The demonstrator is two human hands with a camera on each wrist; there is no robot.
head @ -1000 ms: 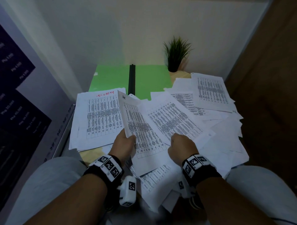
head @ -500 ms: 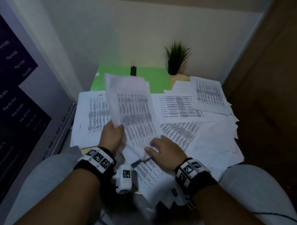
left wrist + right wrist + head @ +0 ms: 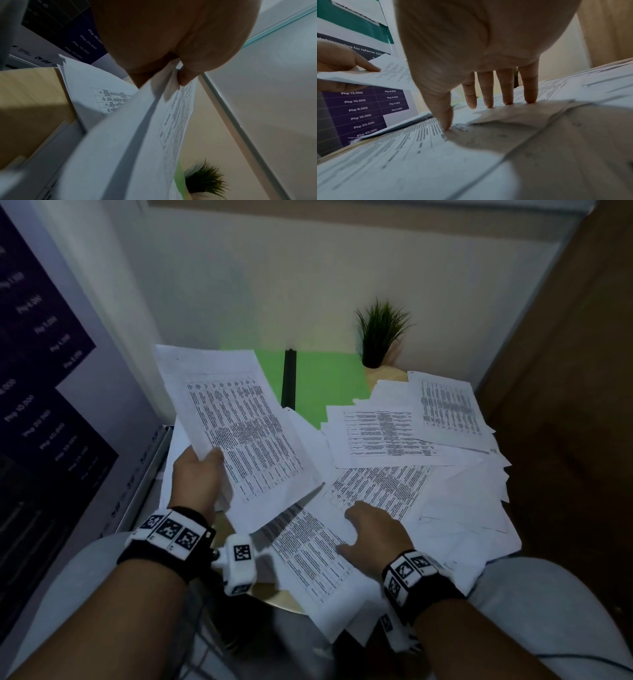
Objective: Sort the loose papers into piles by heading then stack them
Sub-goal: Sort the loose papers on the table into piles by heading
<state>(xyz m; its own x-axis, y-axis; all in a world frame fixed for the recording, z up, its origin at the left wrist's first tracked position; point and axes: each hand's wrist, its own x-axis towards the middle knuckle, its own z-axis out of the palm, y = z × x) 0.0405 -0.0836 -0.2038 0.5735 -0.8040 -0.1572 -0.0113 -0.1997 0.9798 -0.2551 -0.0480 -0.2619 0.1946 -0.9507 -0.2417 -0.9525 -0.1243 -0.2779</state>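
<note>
My left hand (image 3: 198,474) pinches the lower left edge of a printed sheet (image 3: 239,433), held tilted in the air above the left side of the table; the thumb lies on top of the sheet (image 3: 154,121) in the left wrist view. My right hand (image 3: 373,529) lies with straight fingers (image 3: 488,94) spread on the loose papers (image 3: 376,491) covering the table's middle, thumb tip touching a sheet (image 3: 419,142). More printed sheets (image 3: 448,409) overlap at the back right. Part of a paper pile (image 3: 96,92) shows under the raised sheet at the left.
A small potted plant (image 3: 378,337) stands at the back. A green mat (image 3: 329,381) with a black bar (image 3: 289,378) lies behind the papers. A poster board (image 3: 41,405) leans at the left. Papers hang over the table's front edge by my knees.
My left hand has lifted the sheet out of the heap and swung it left. My right hand let go of the papers it held and now lies flat on the heap.
</note>
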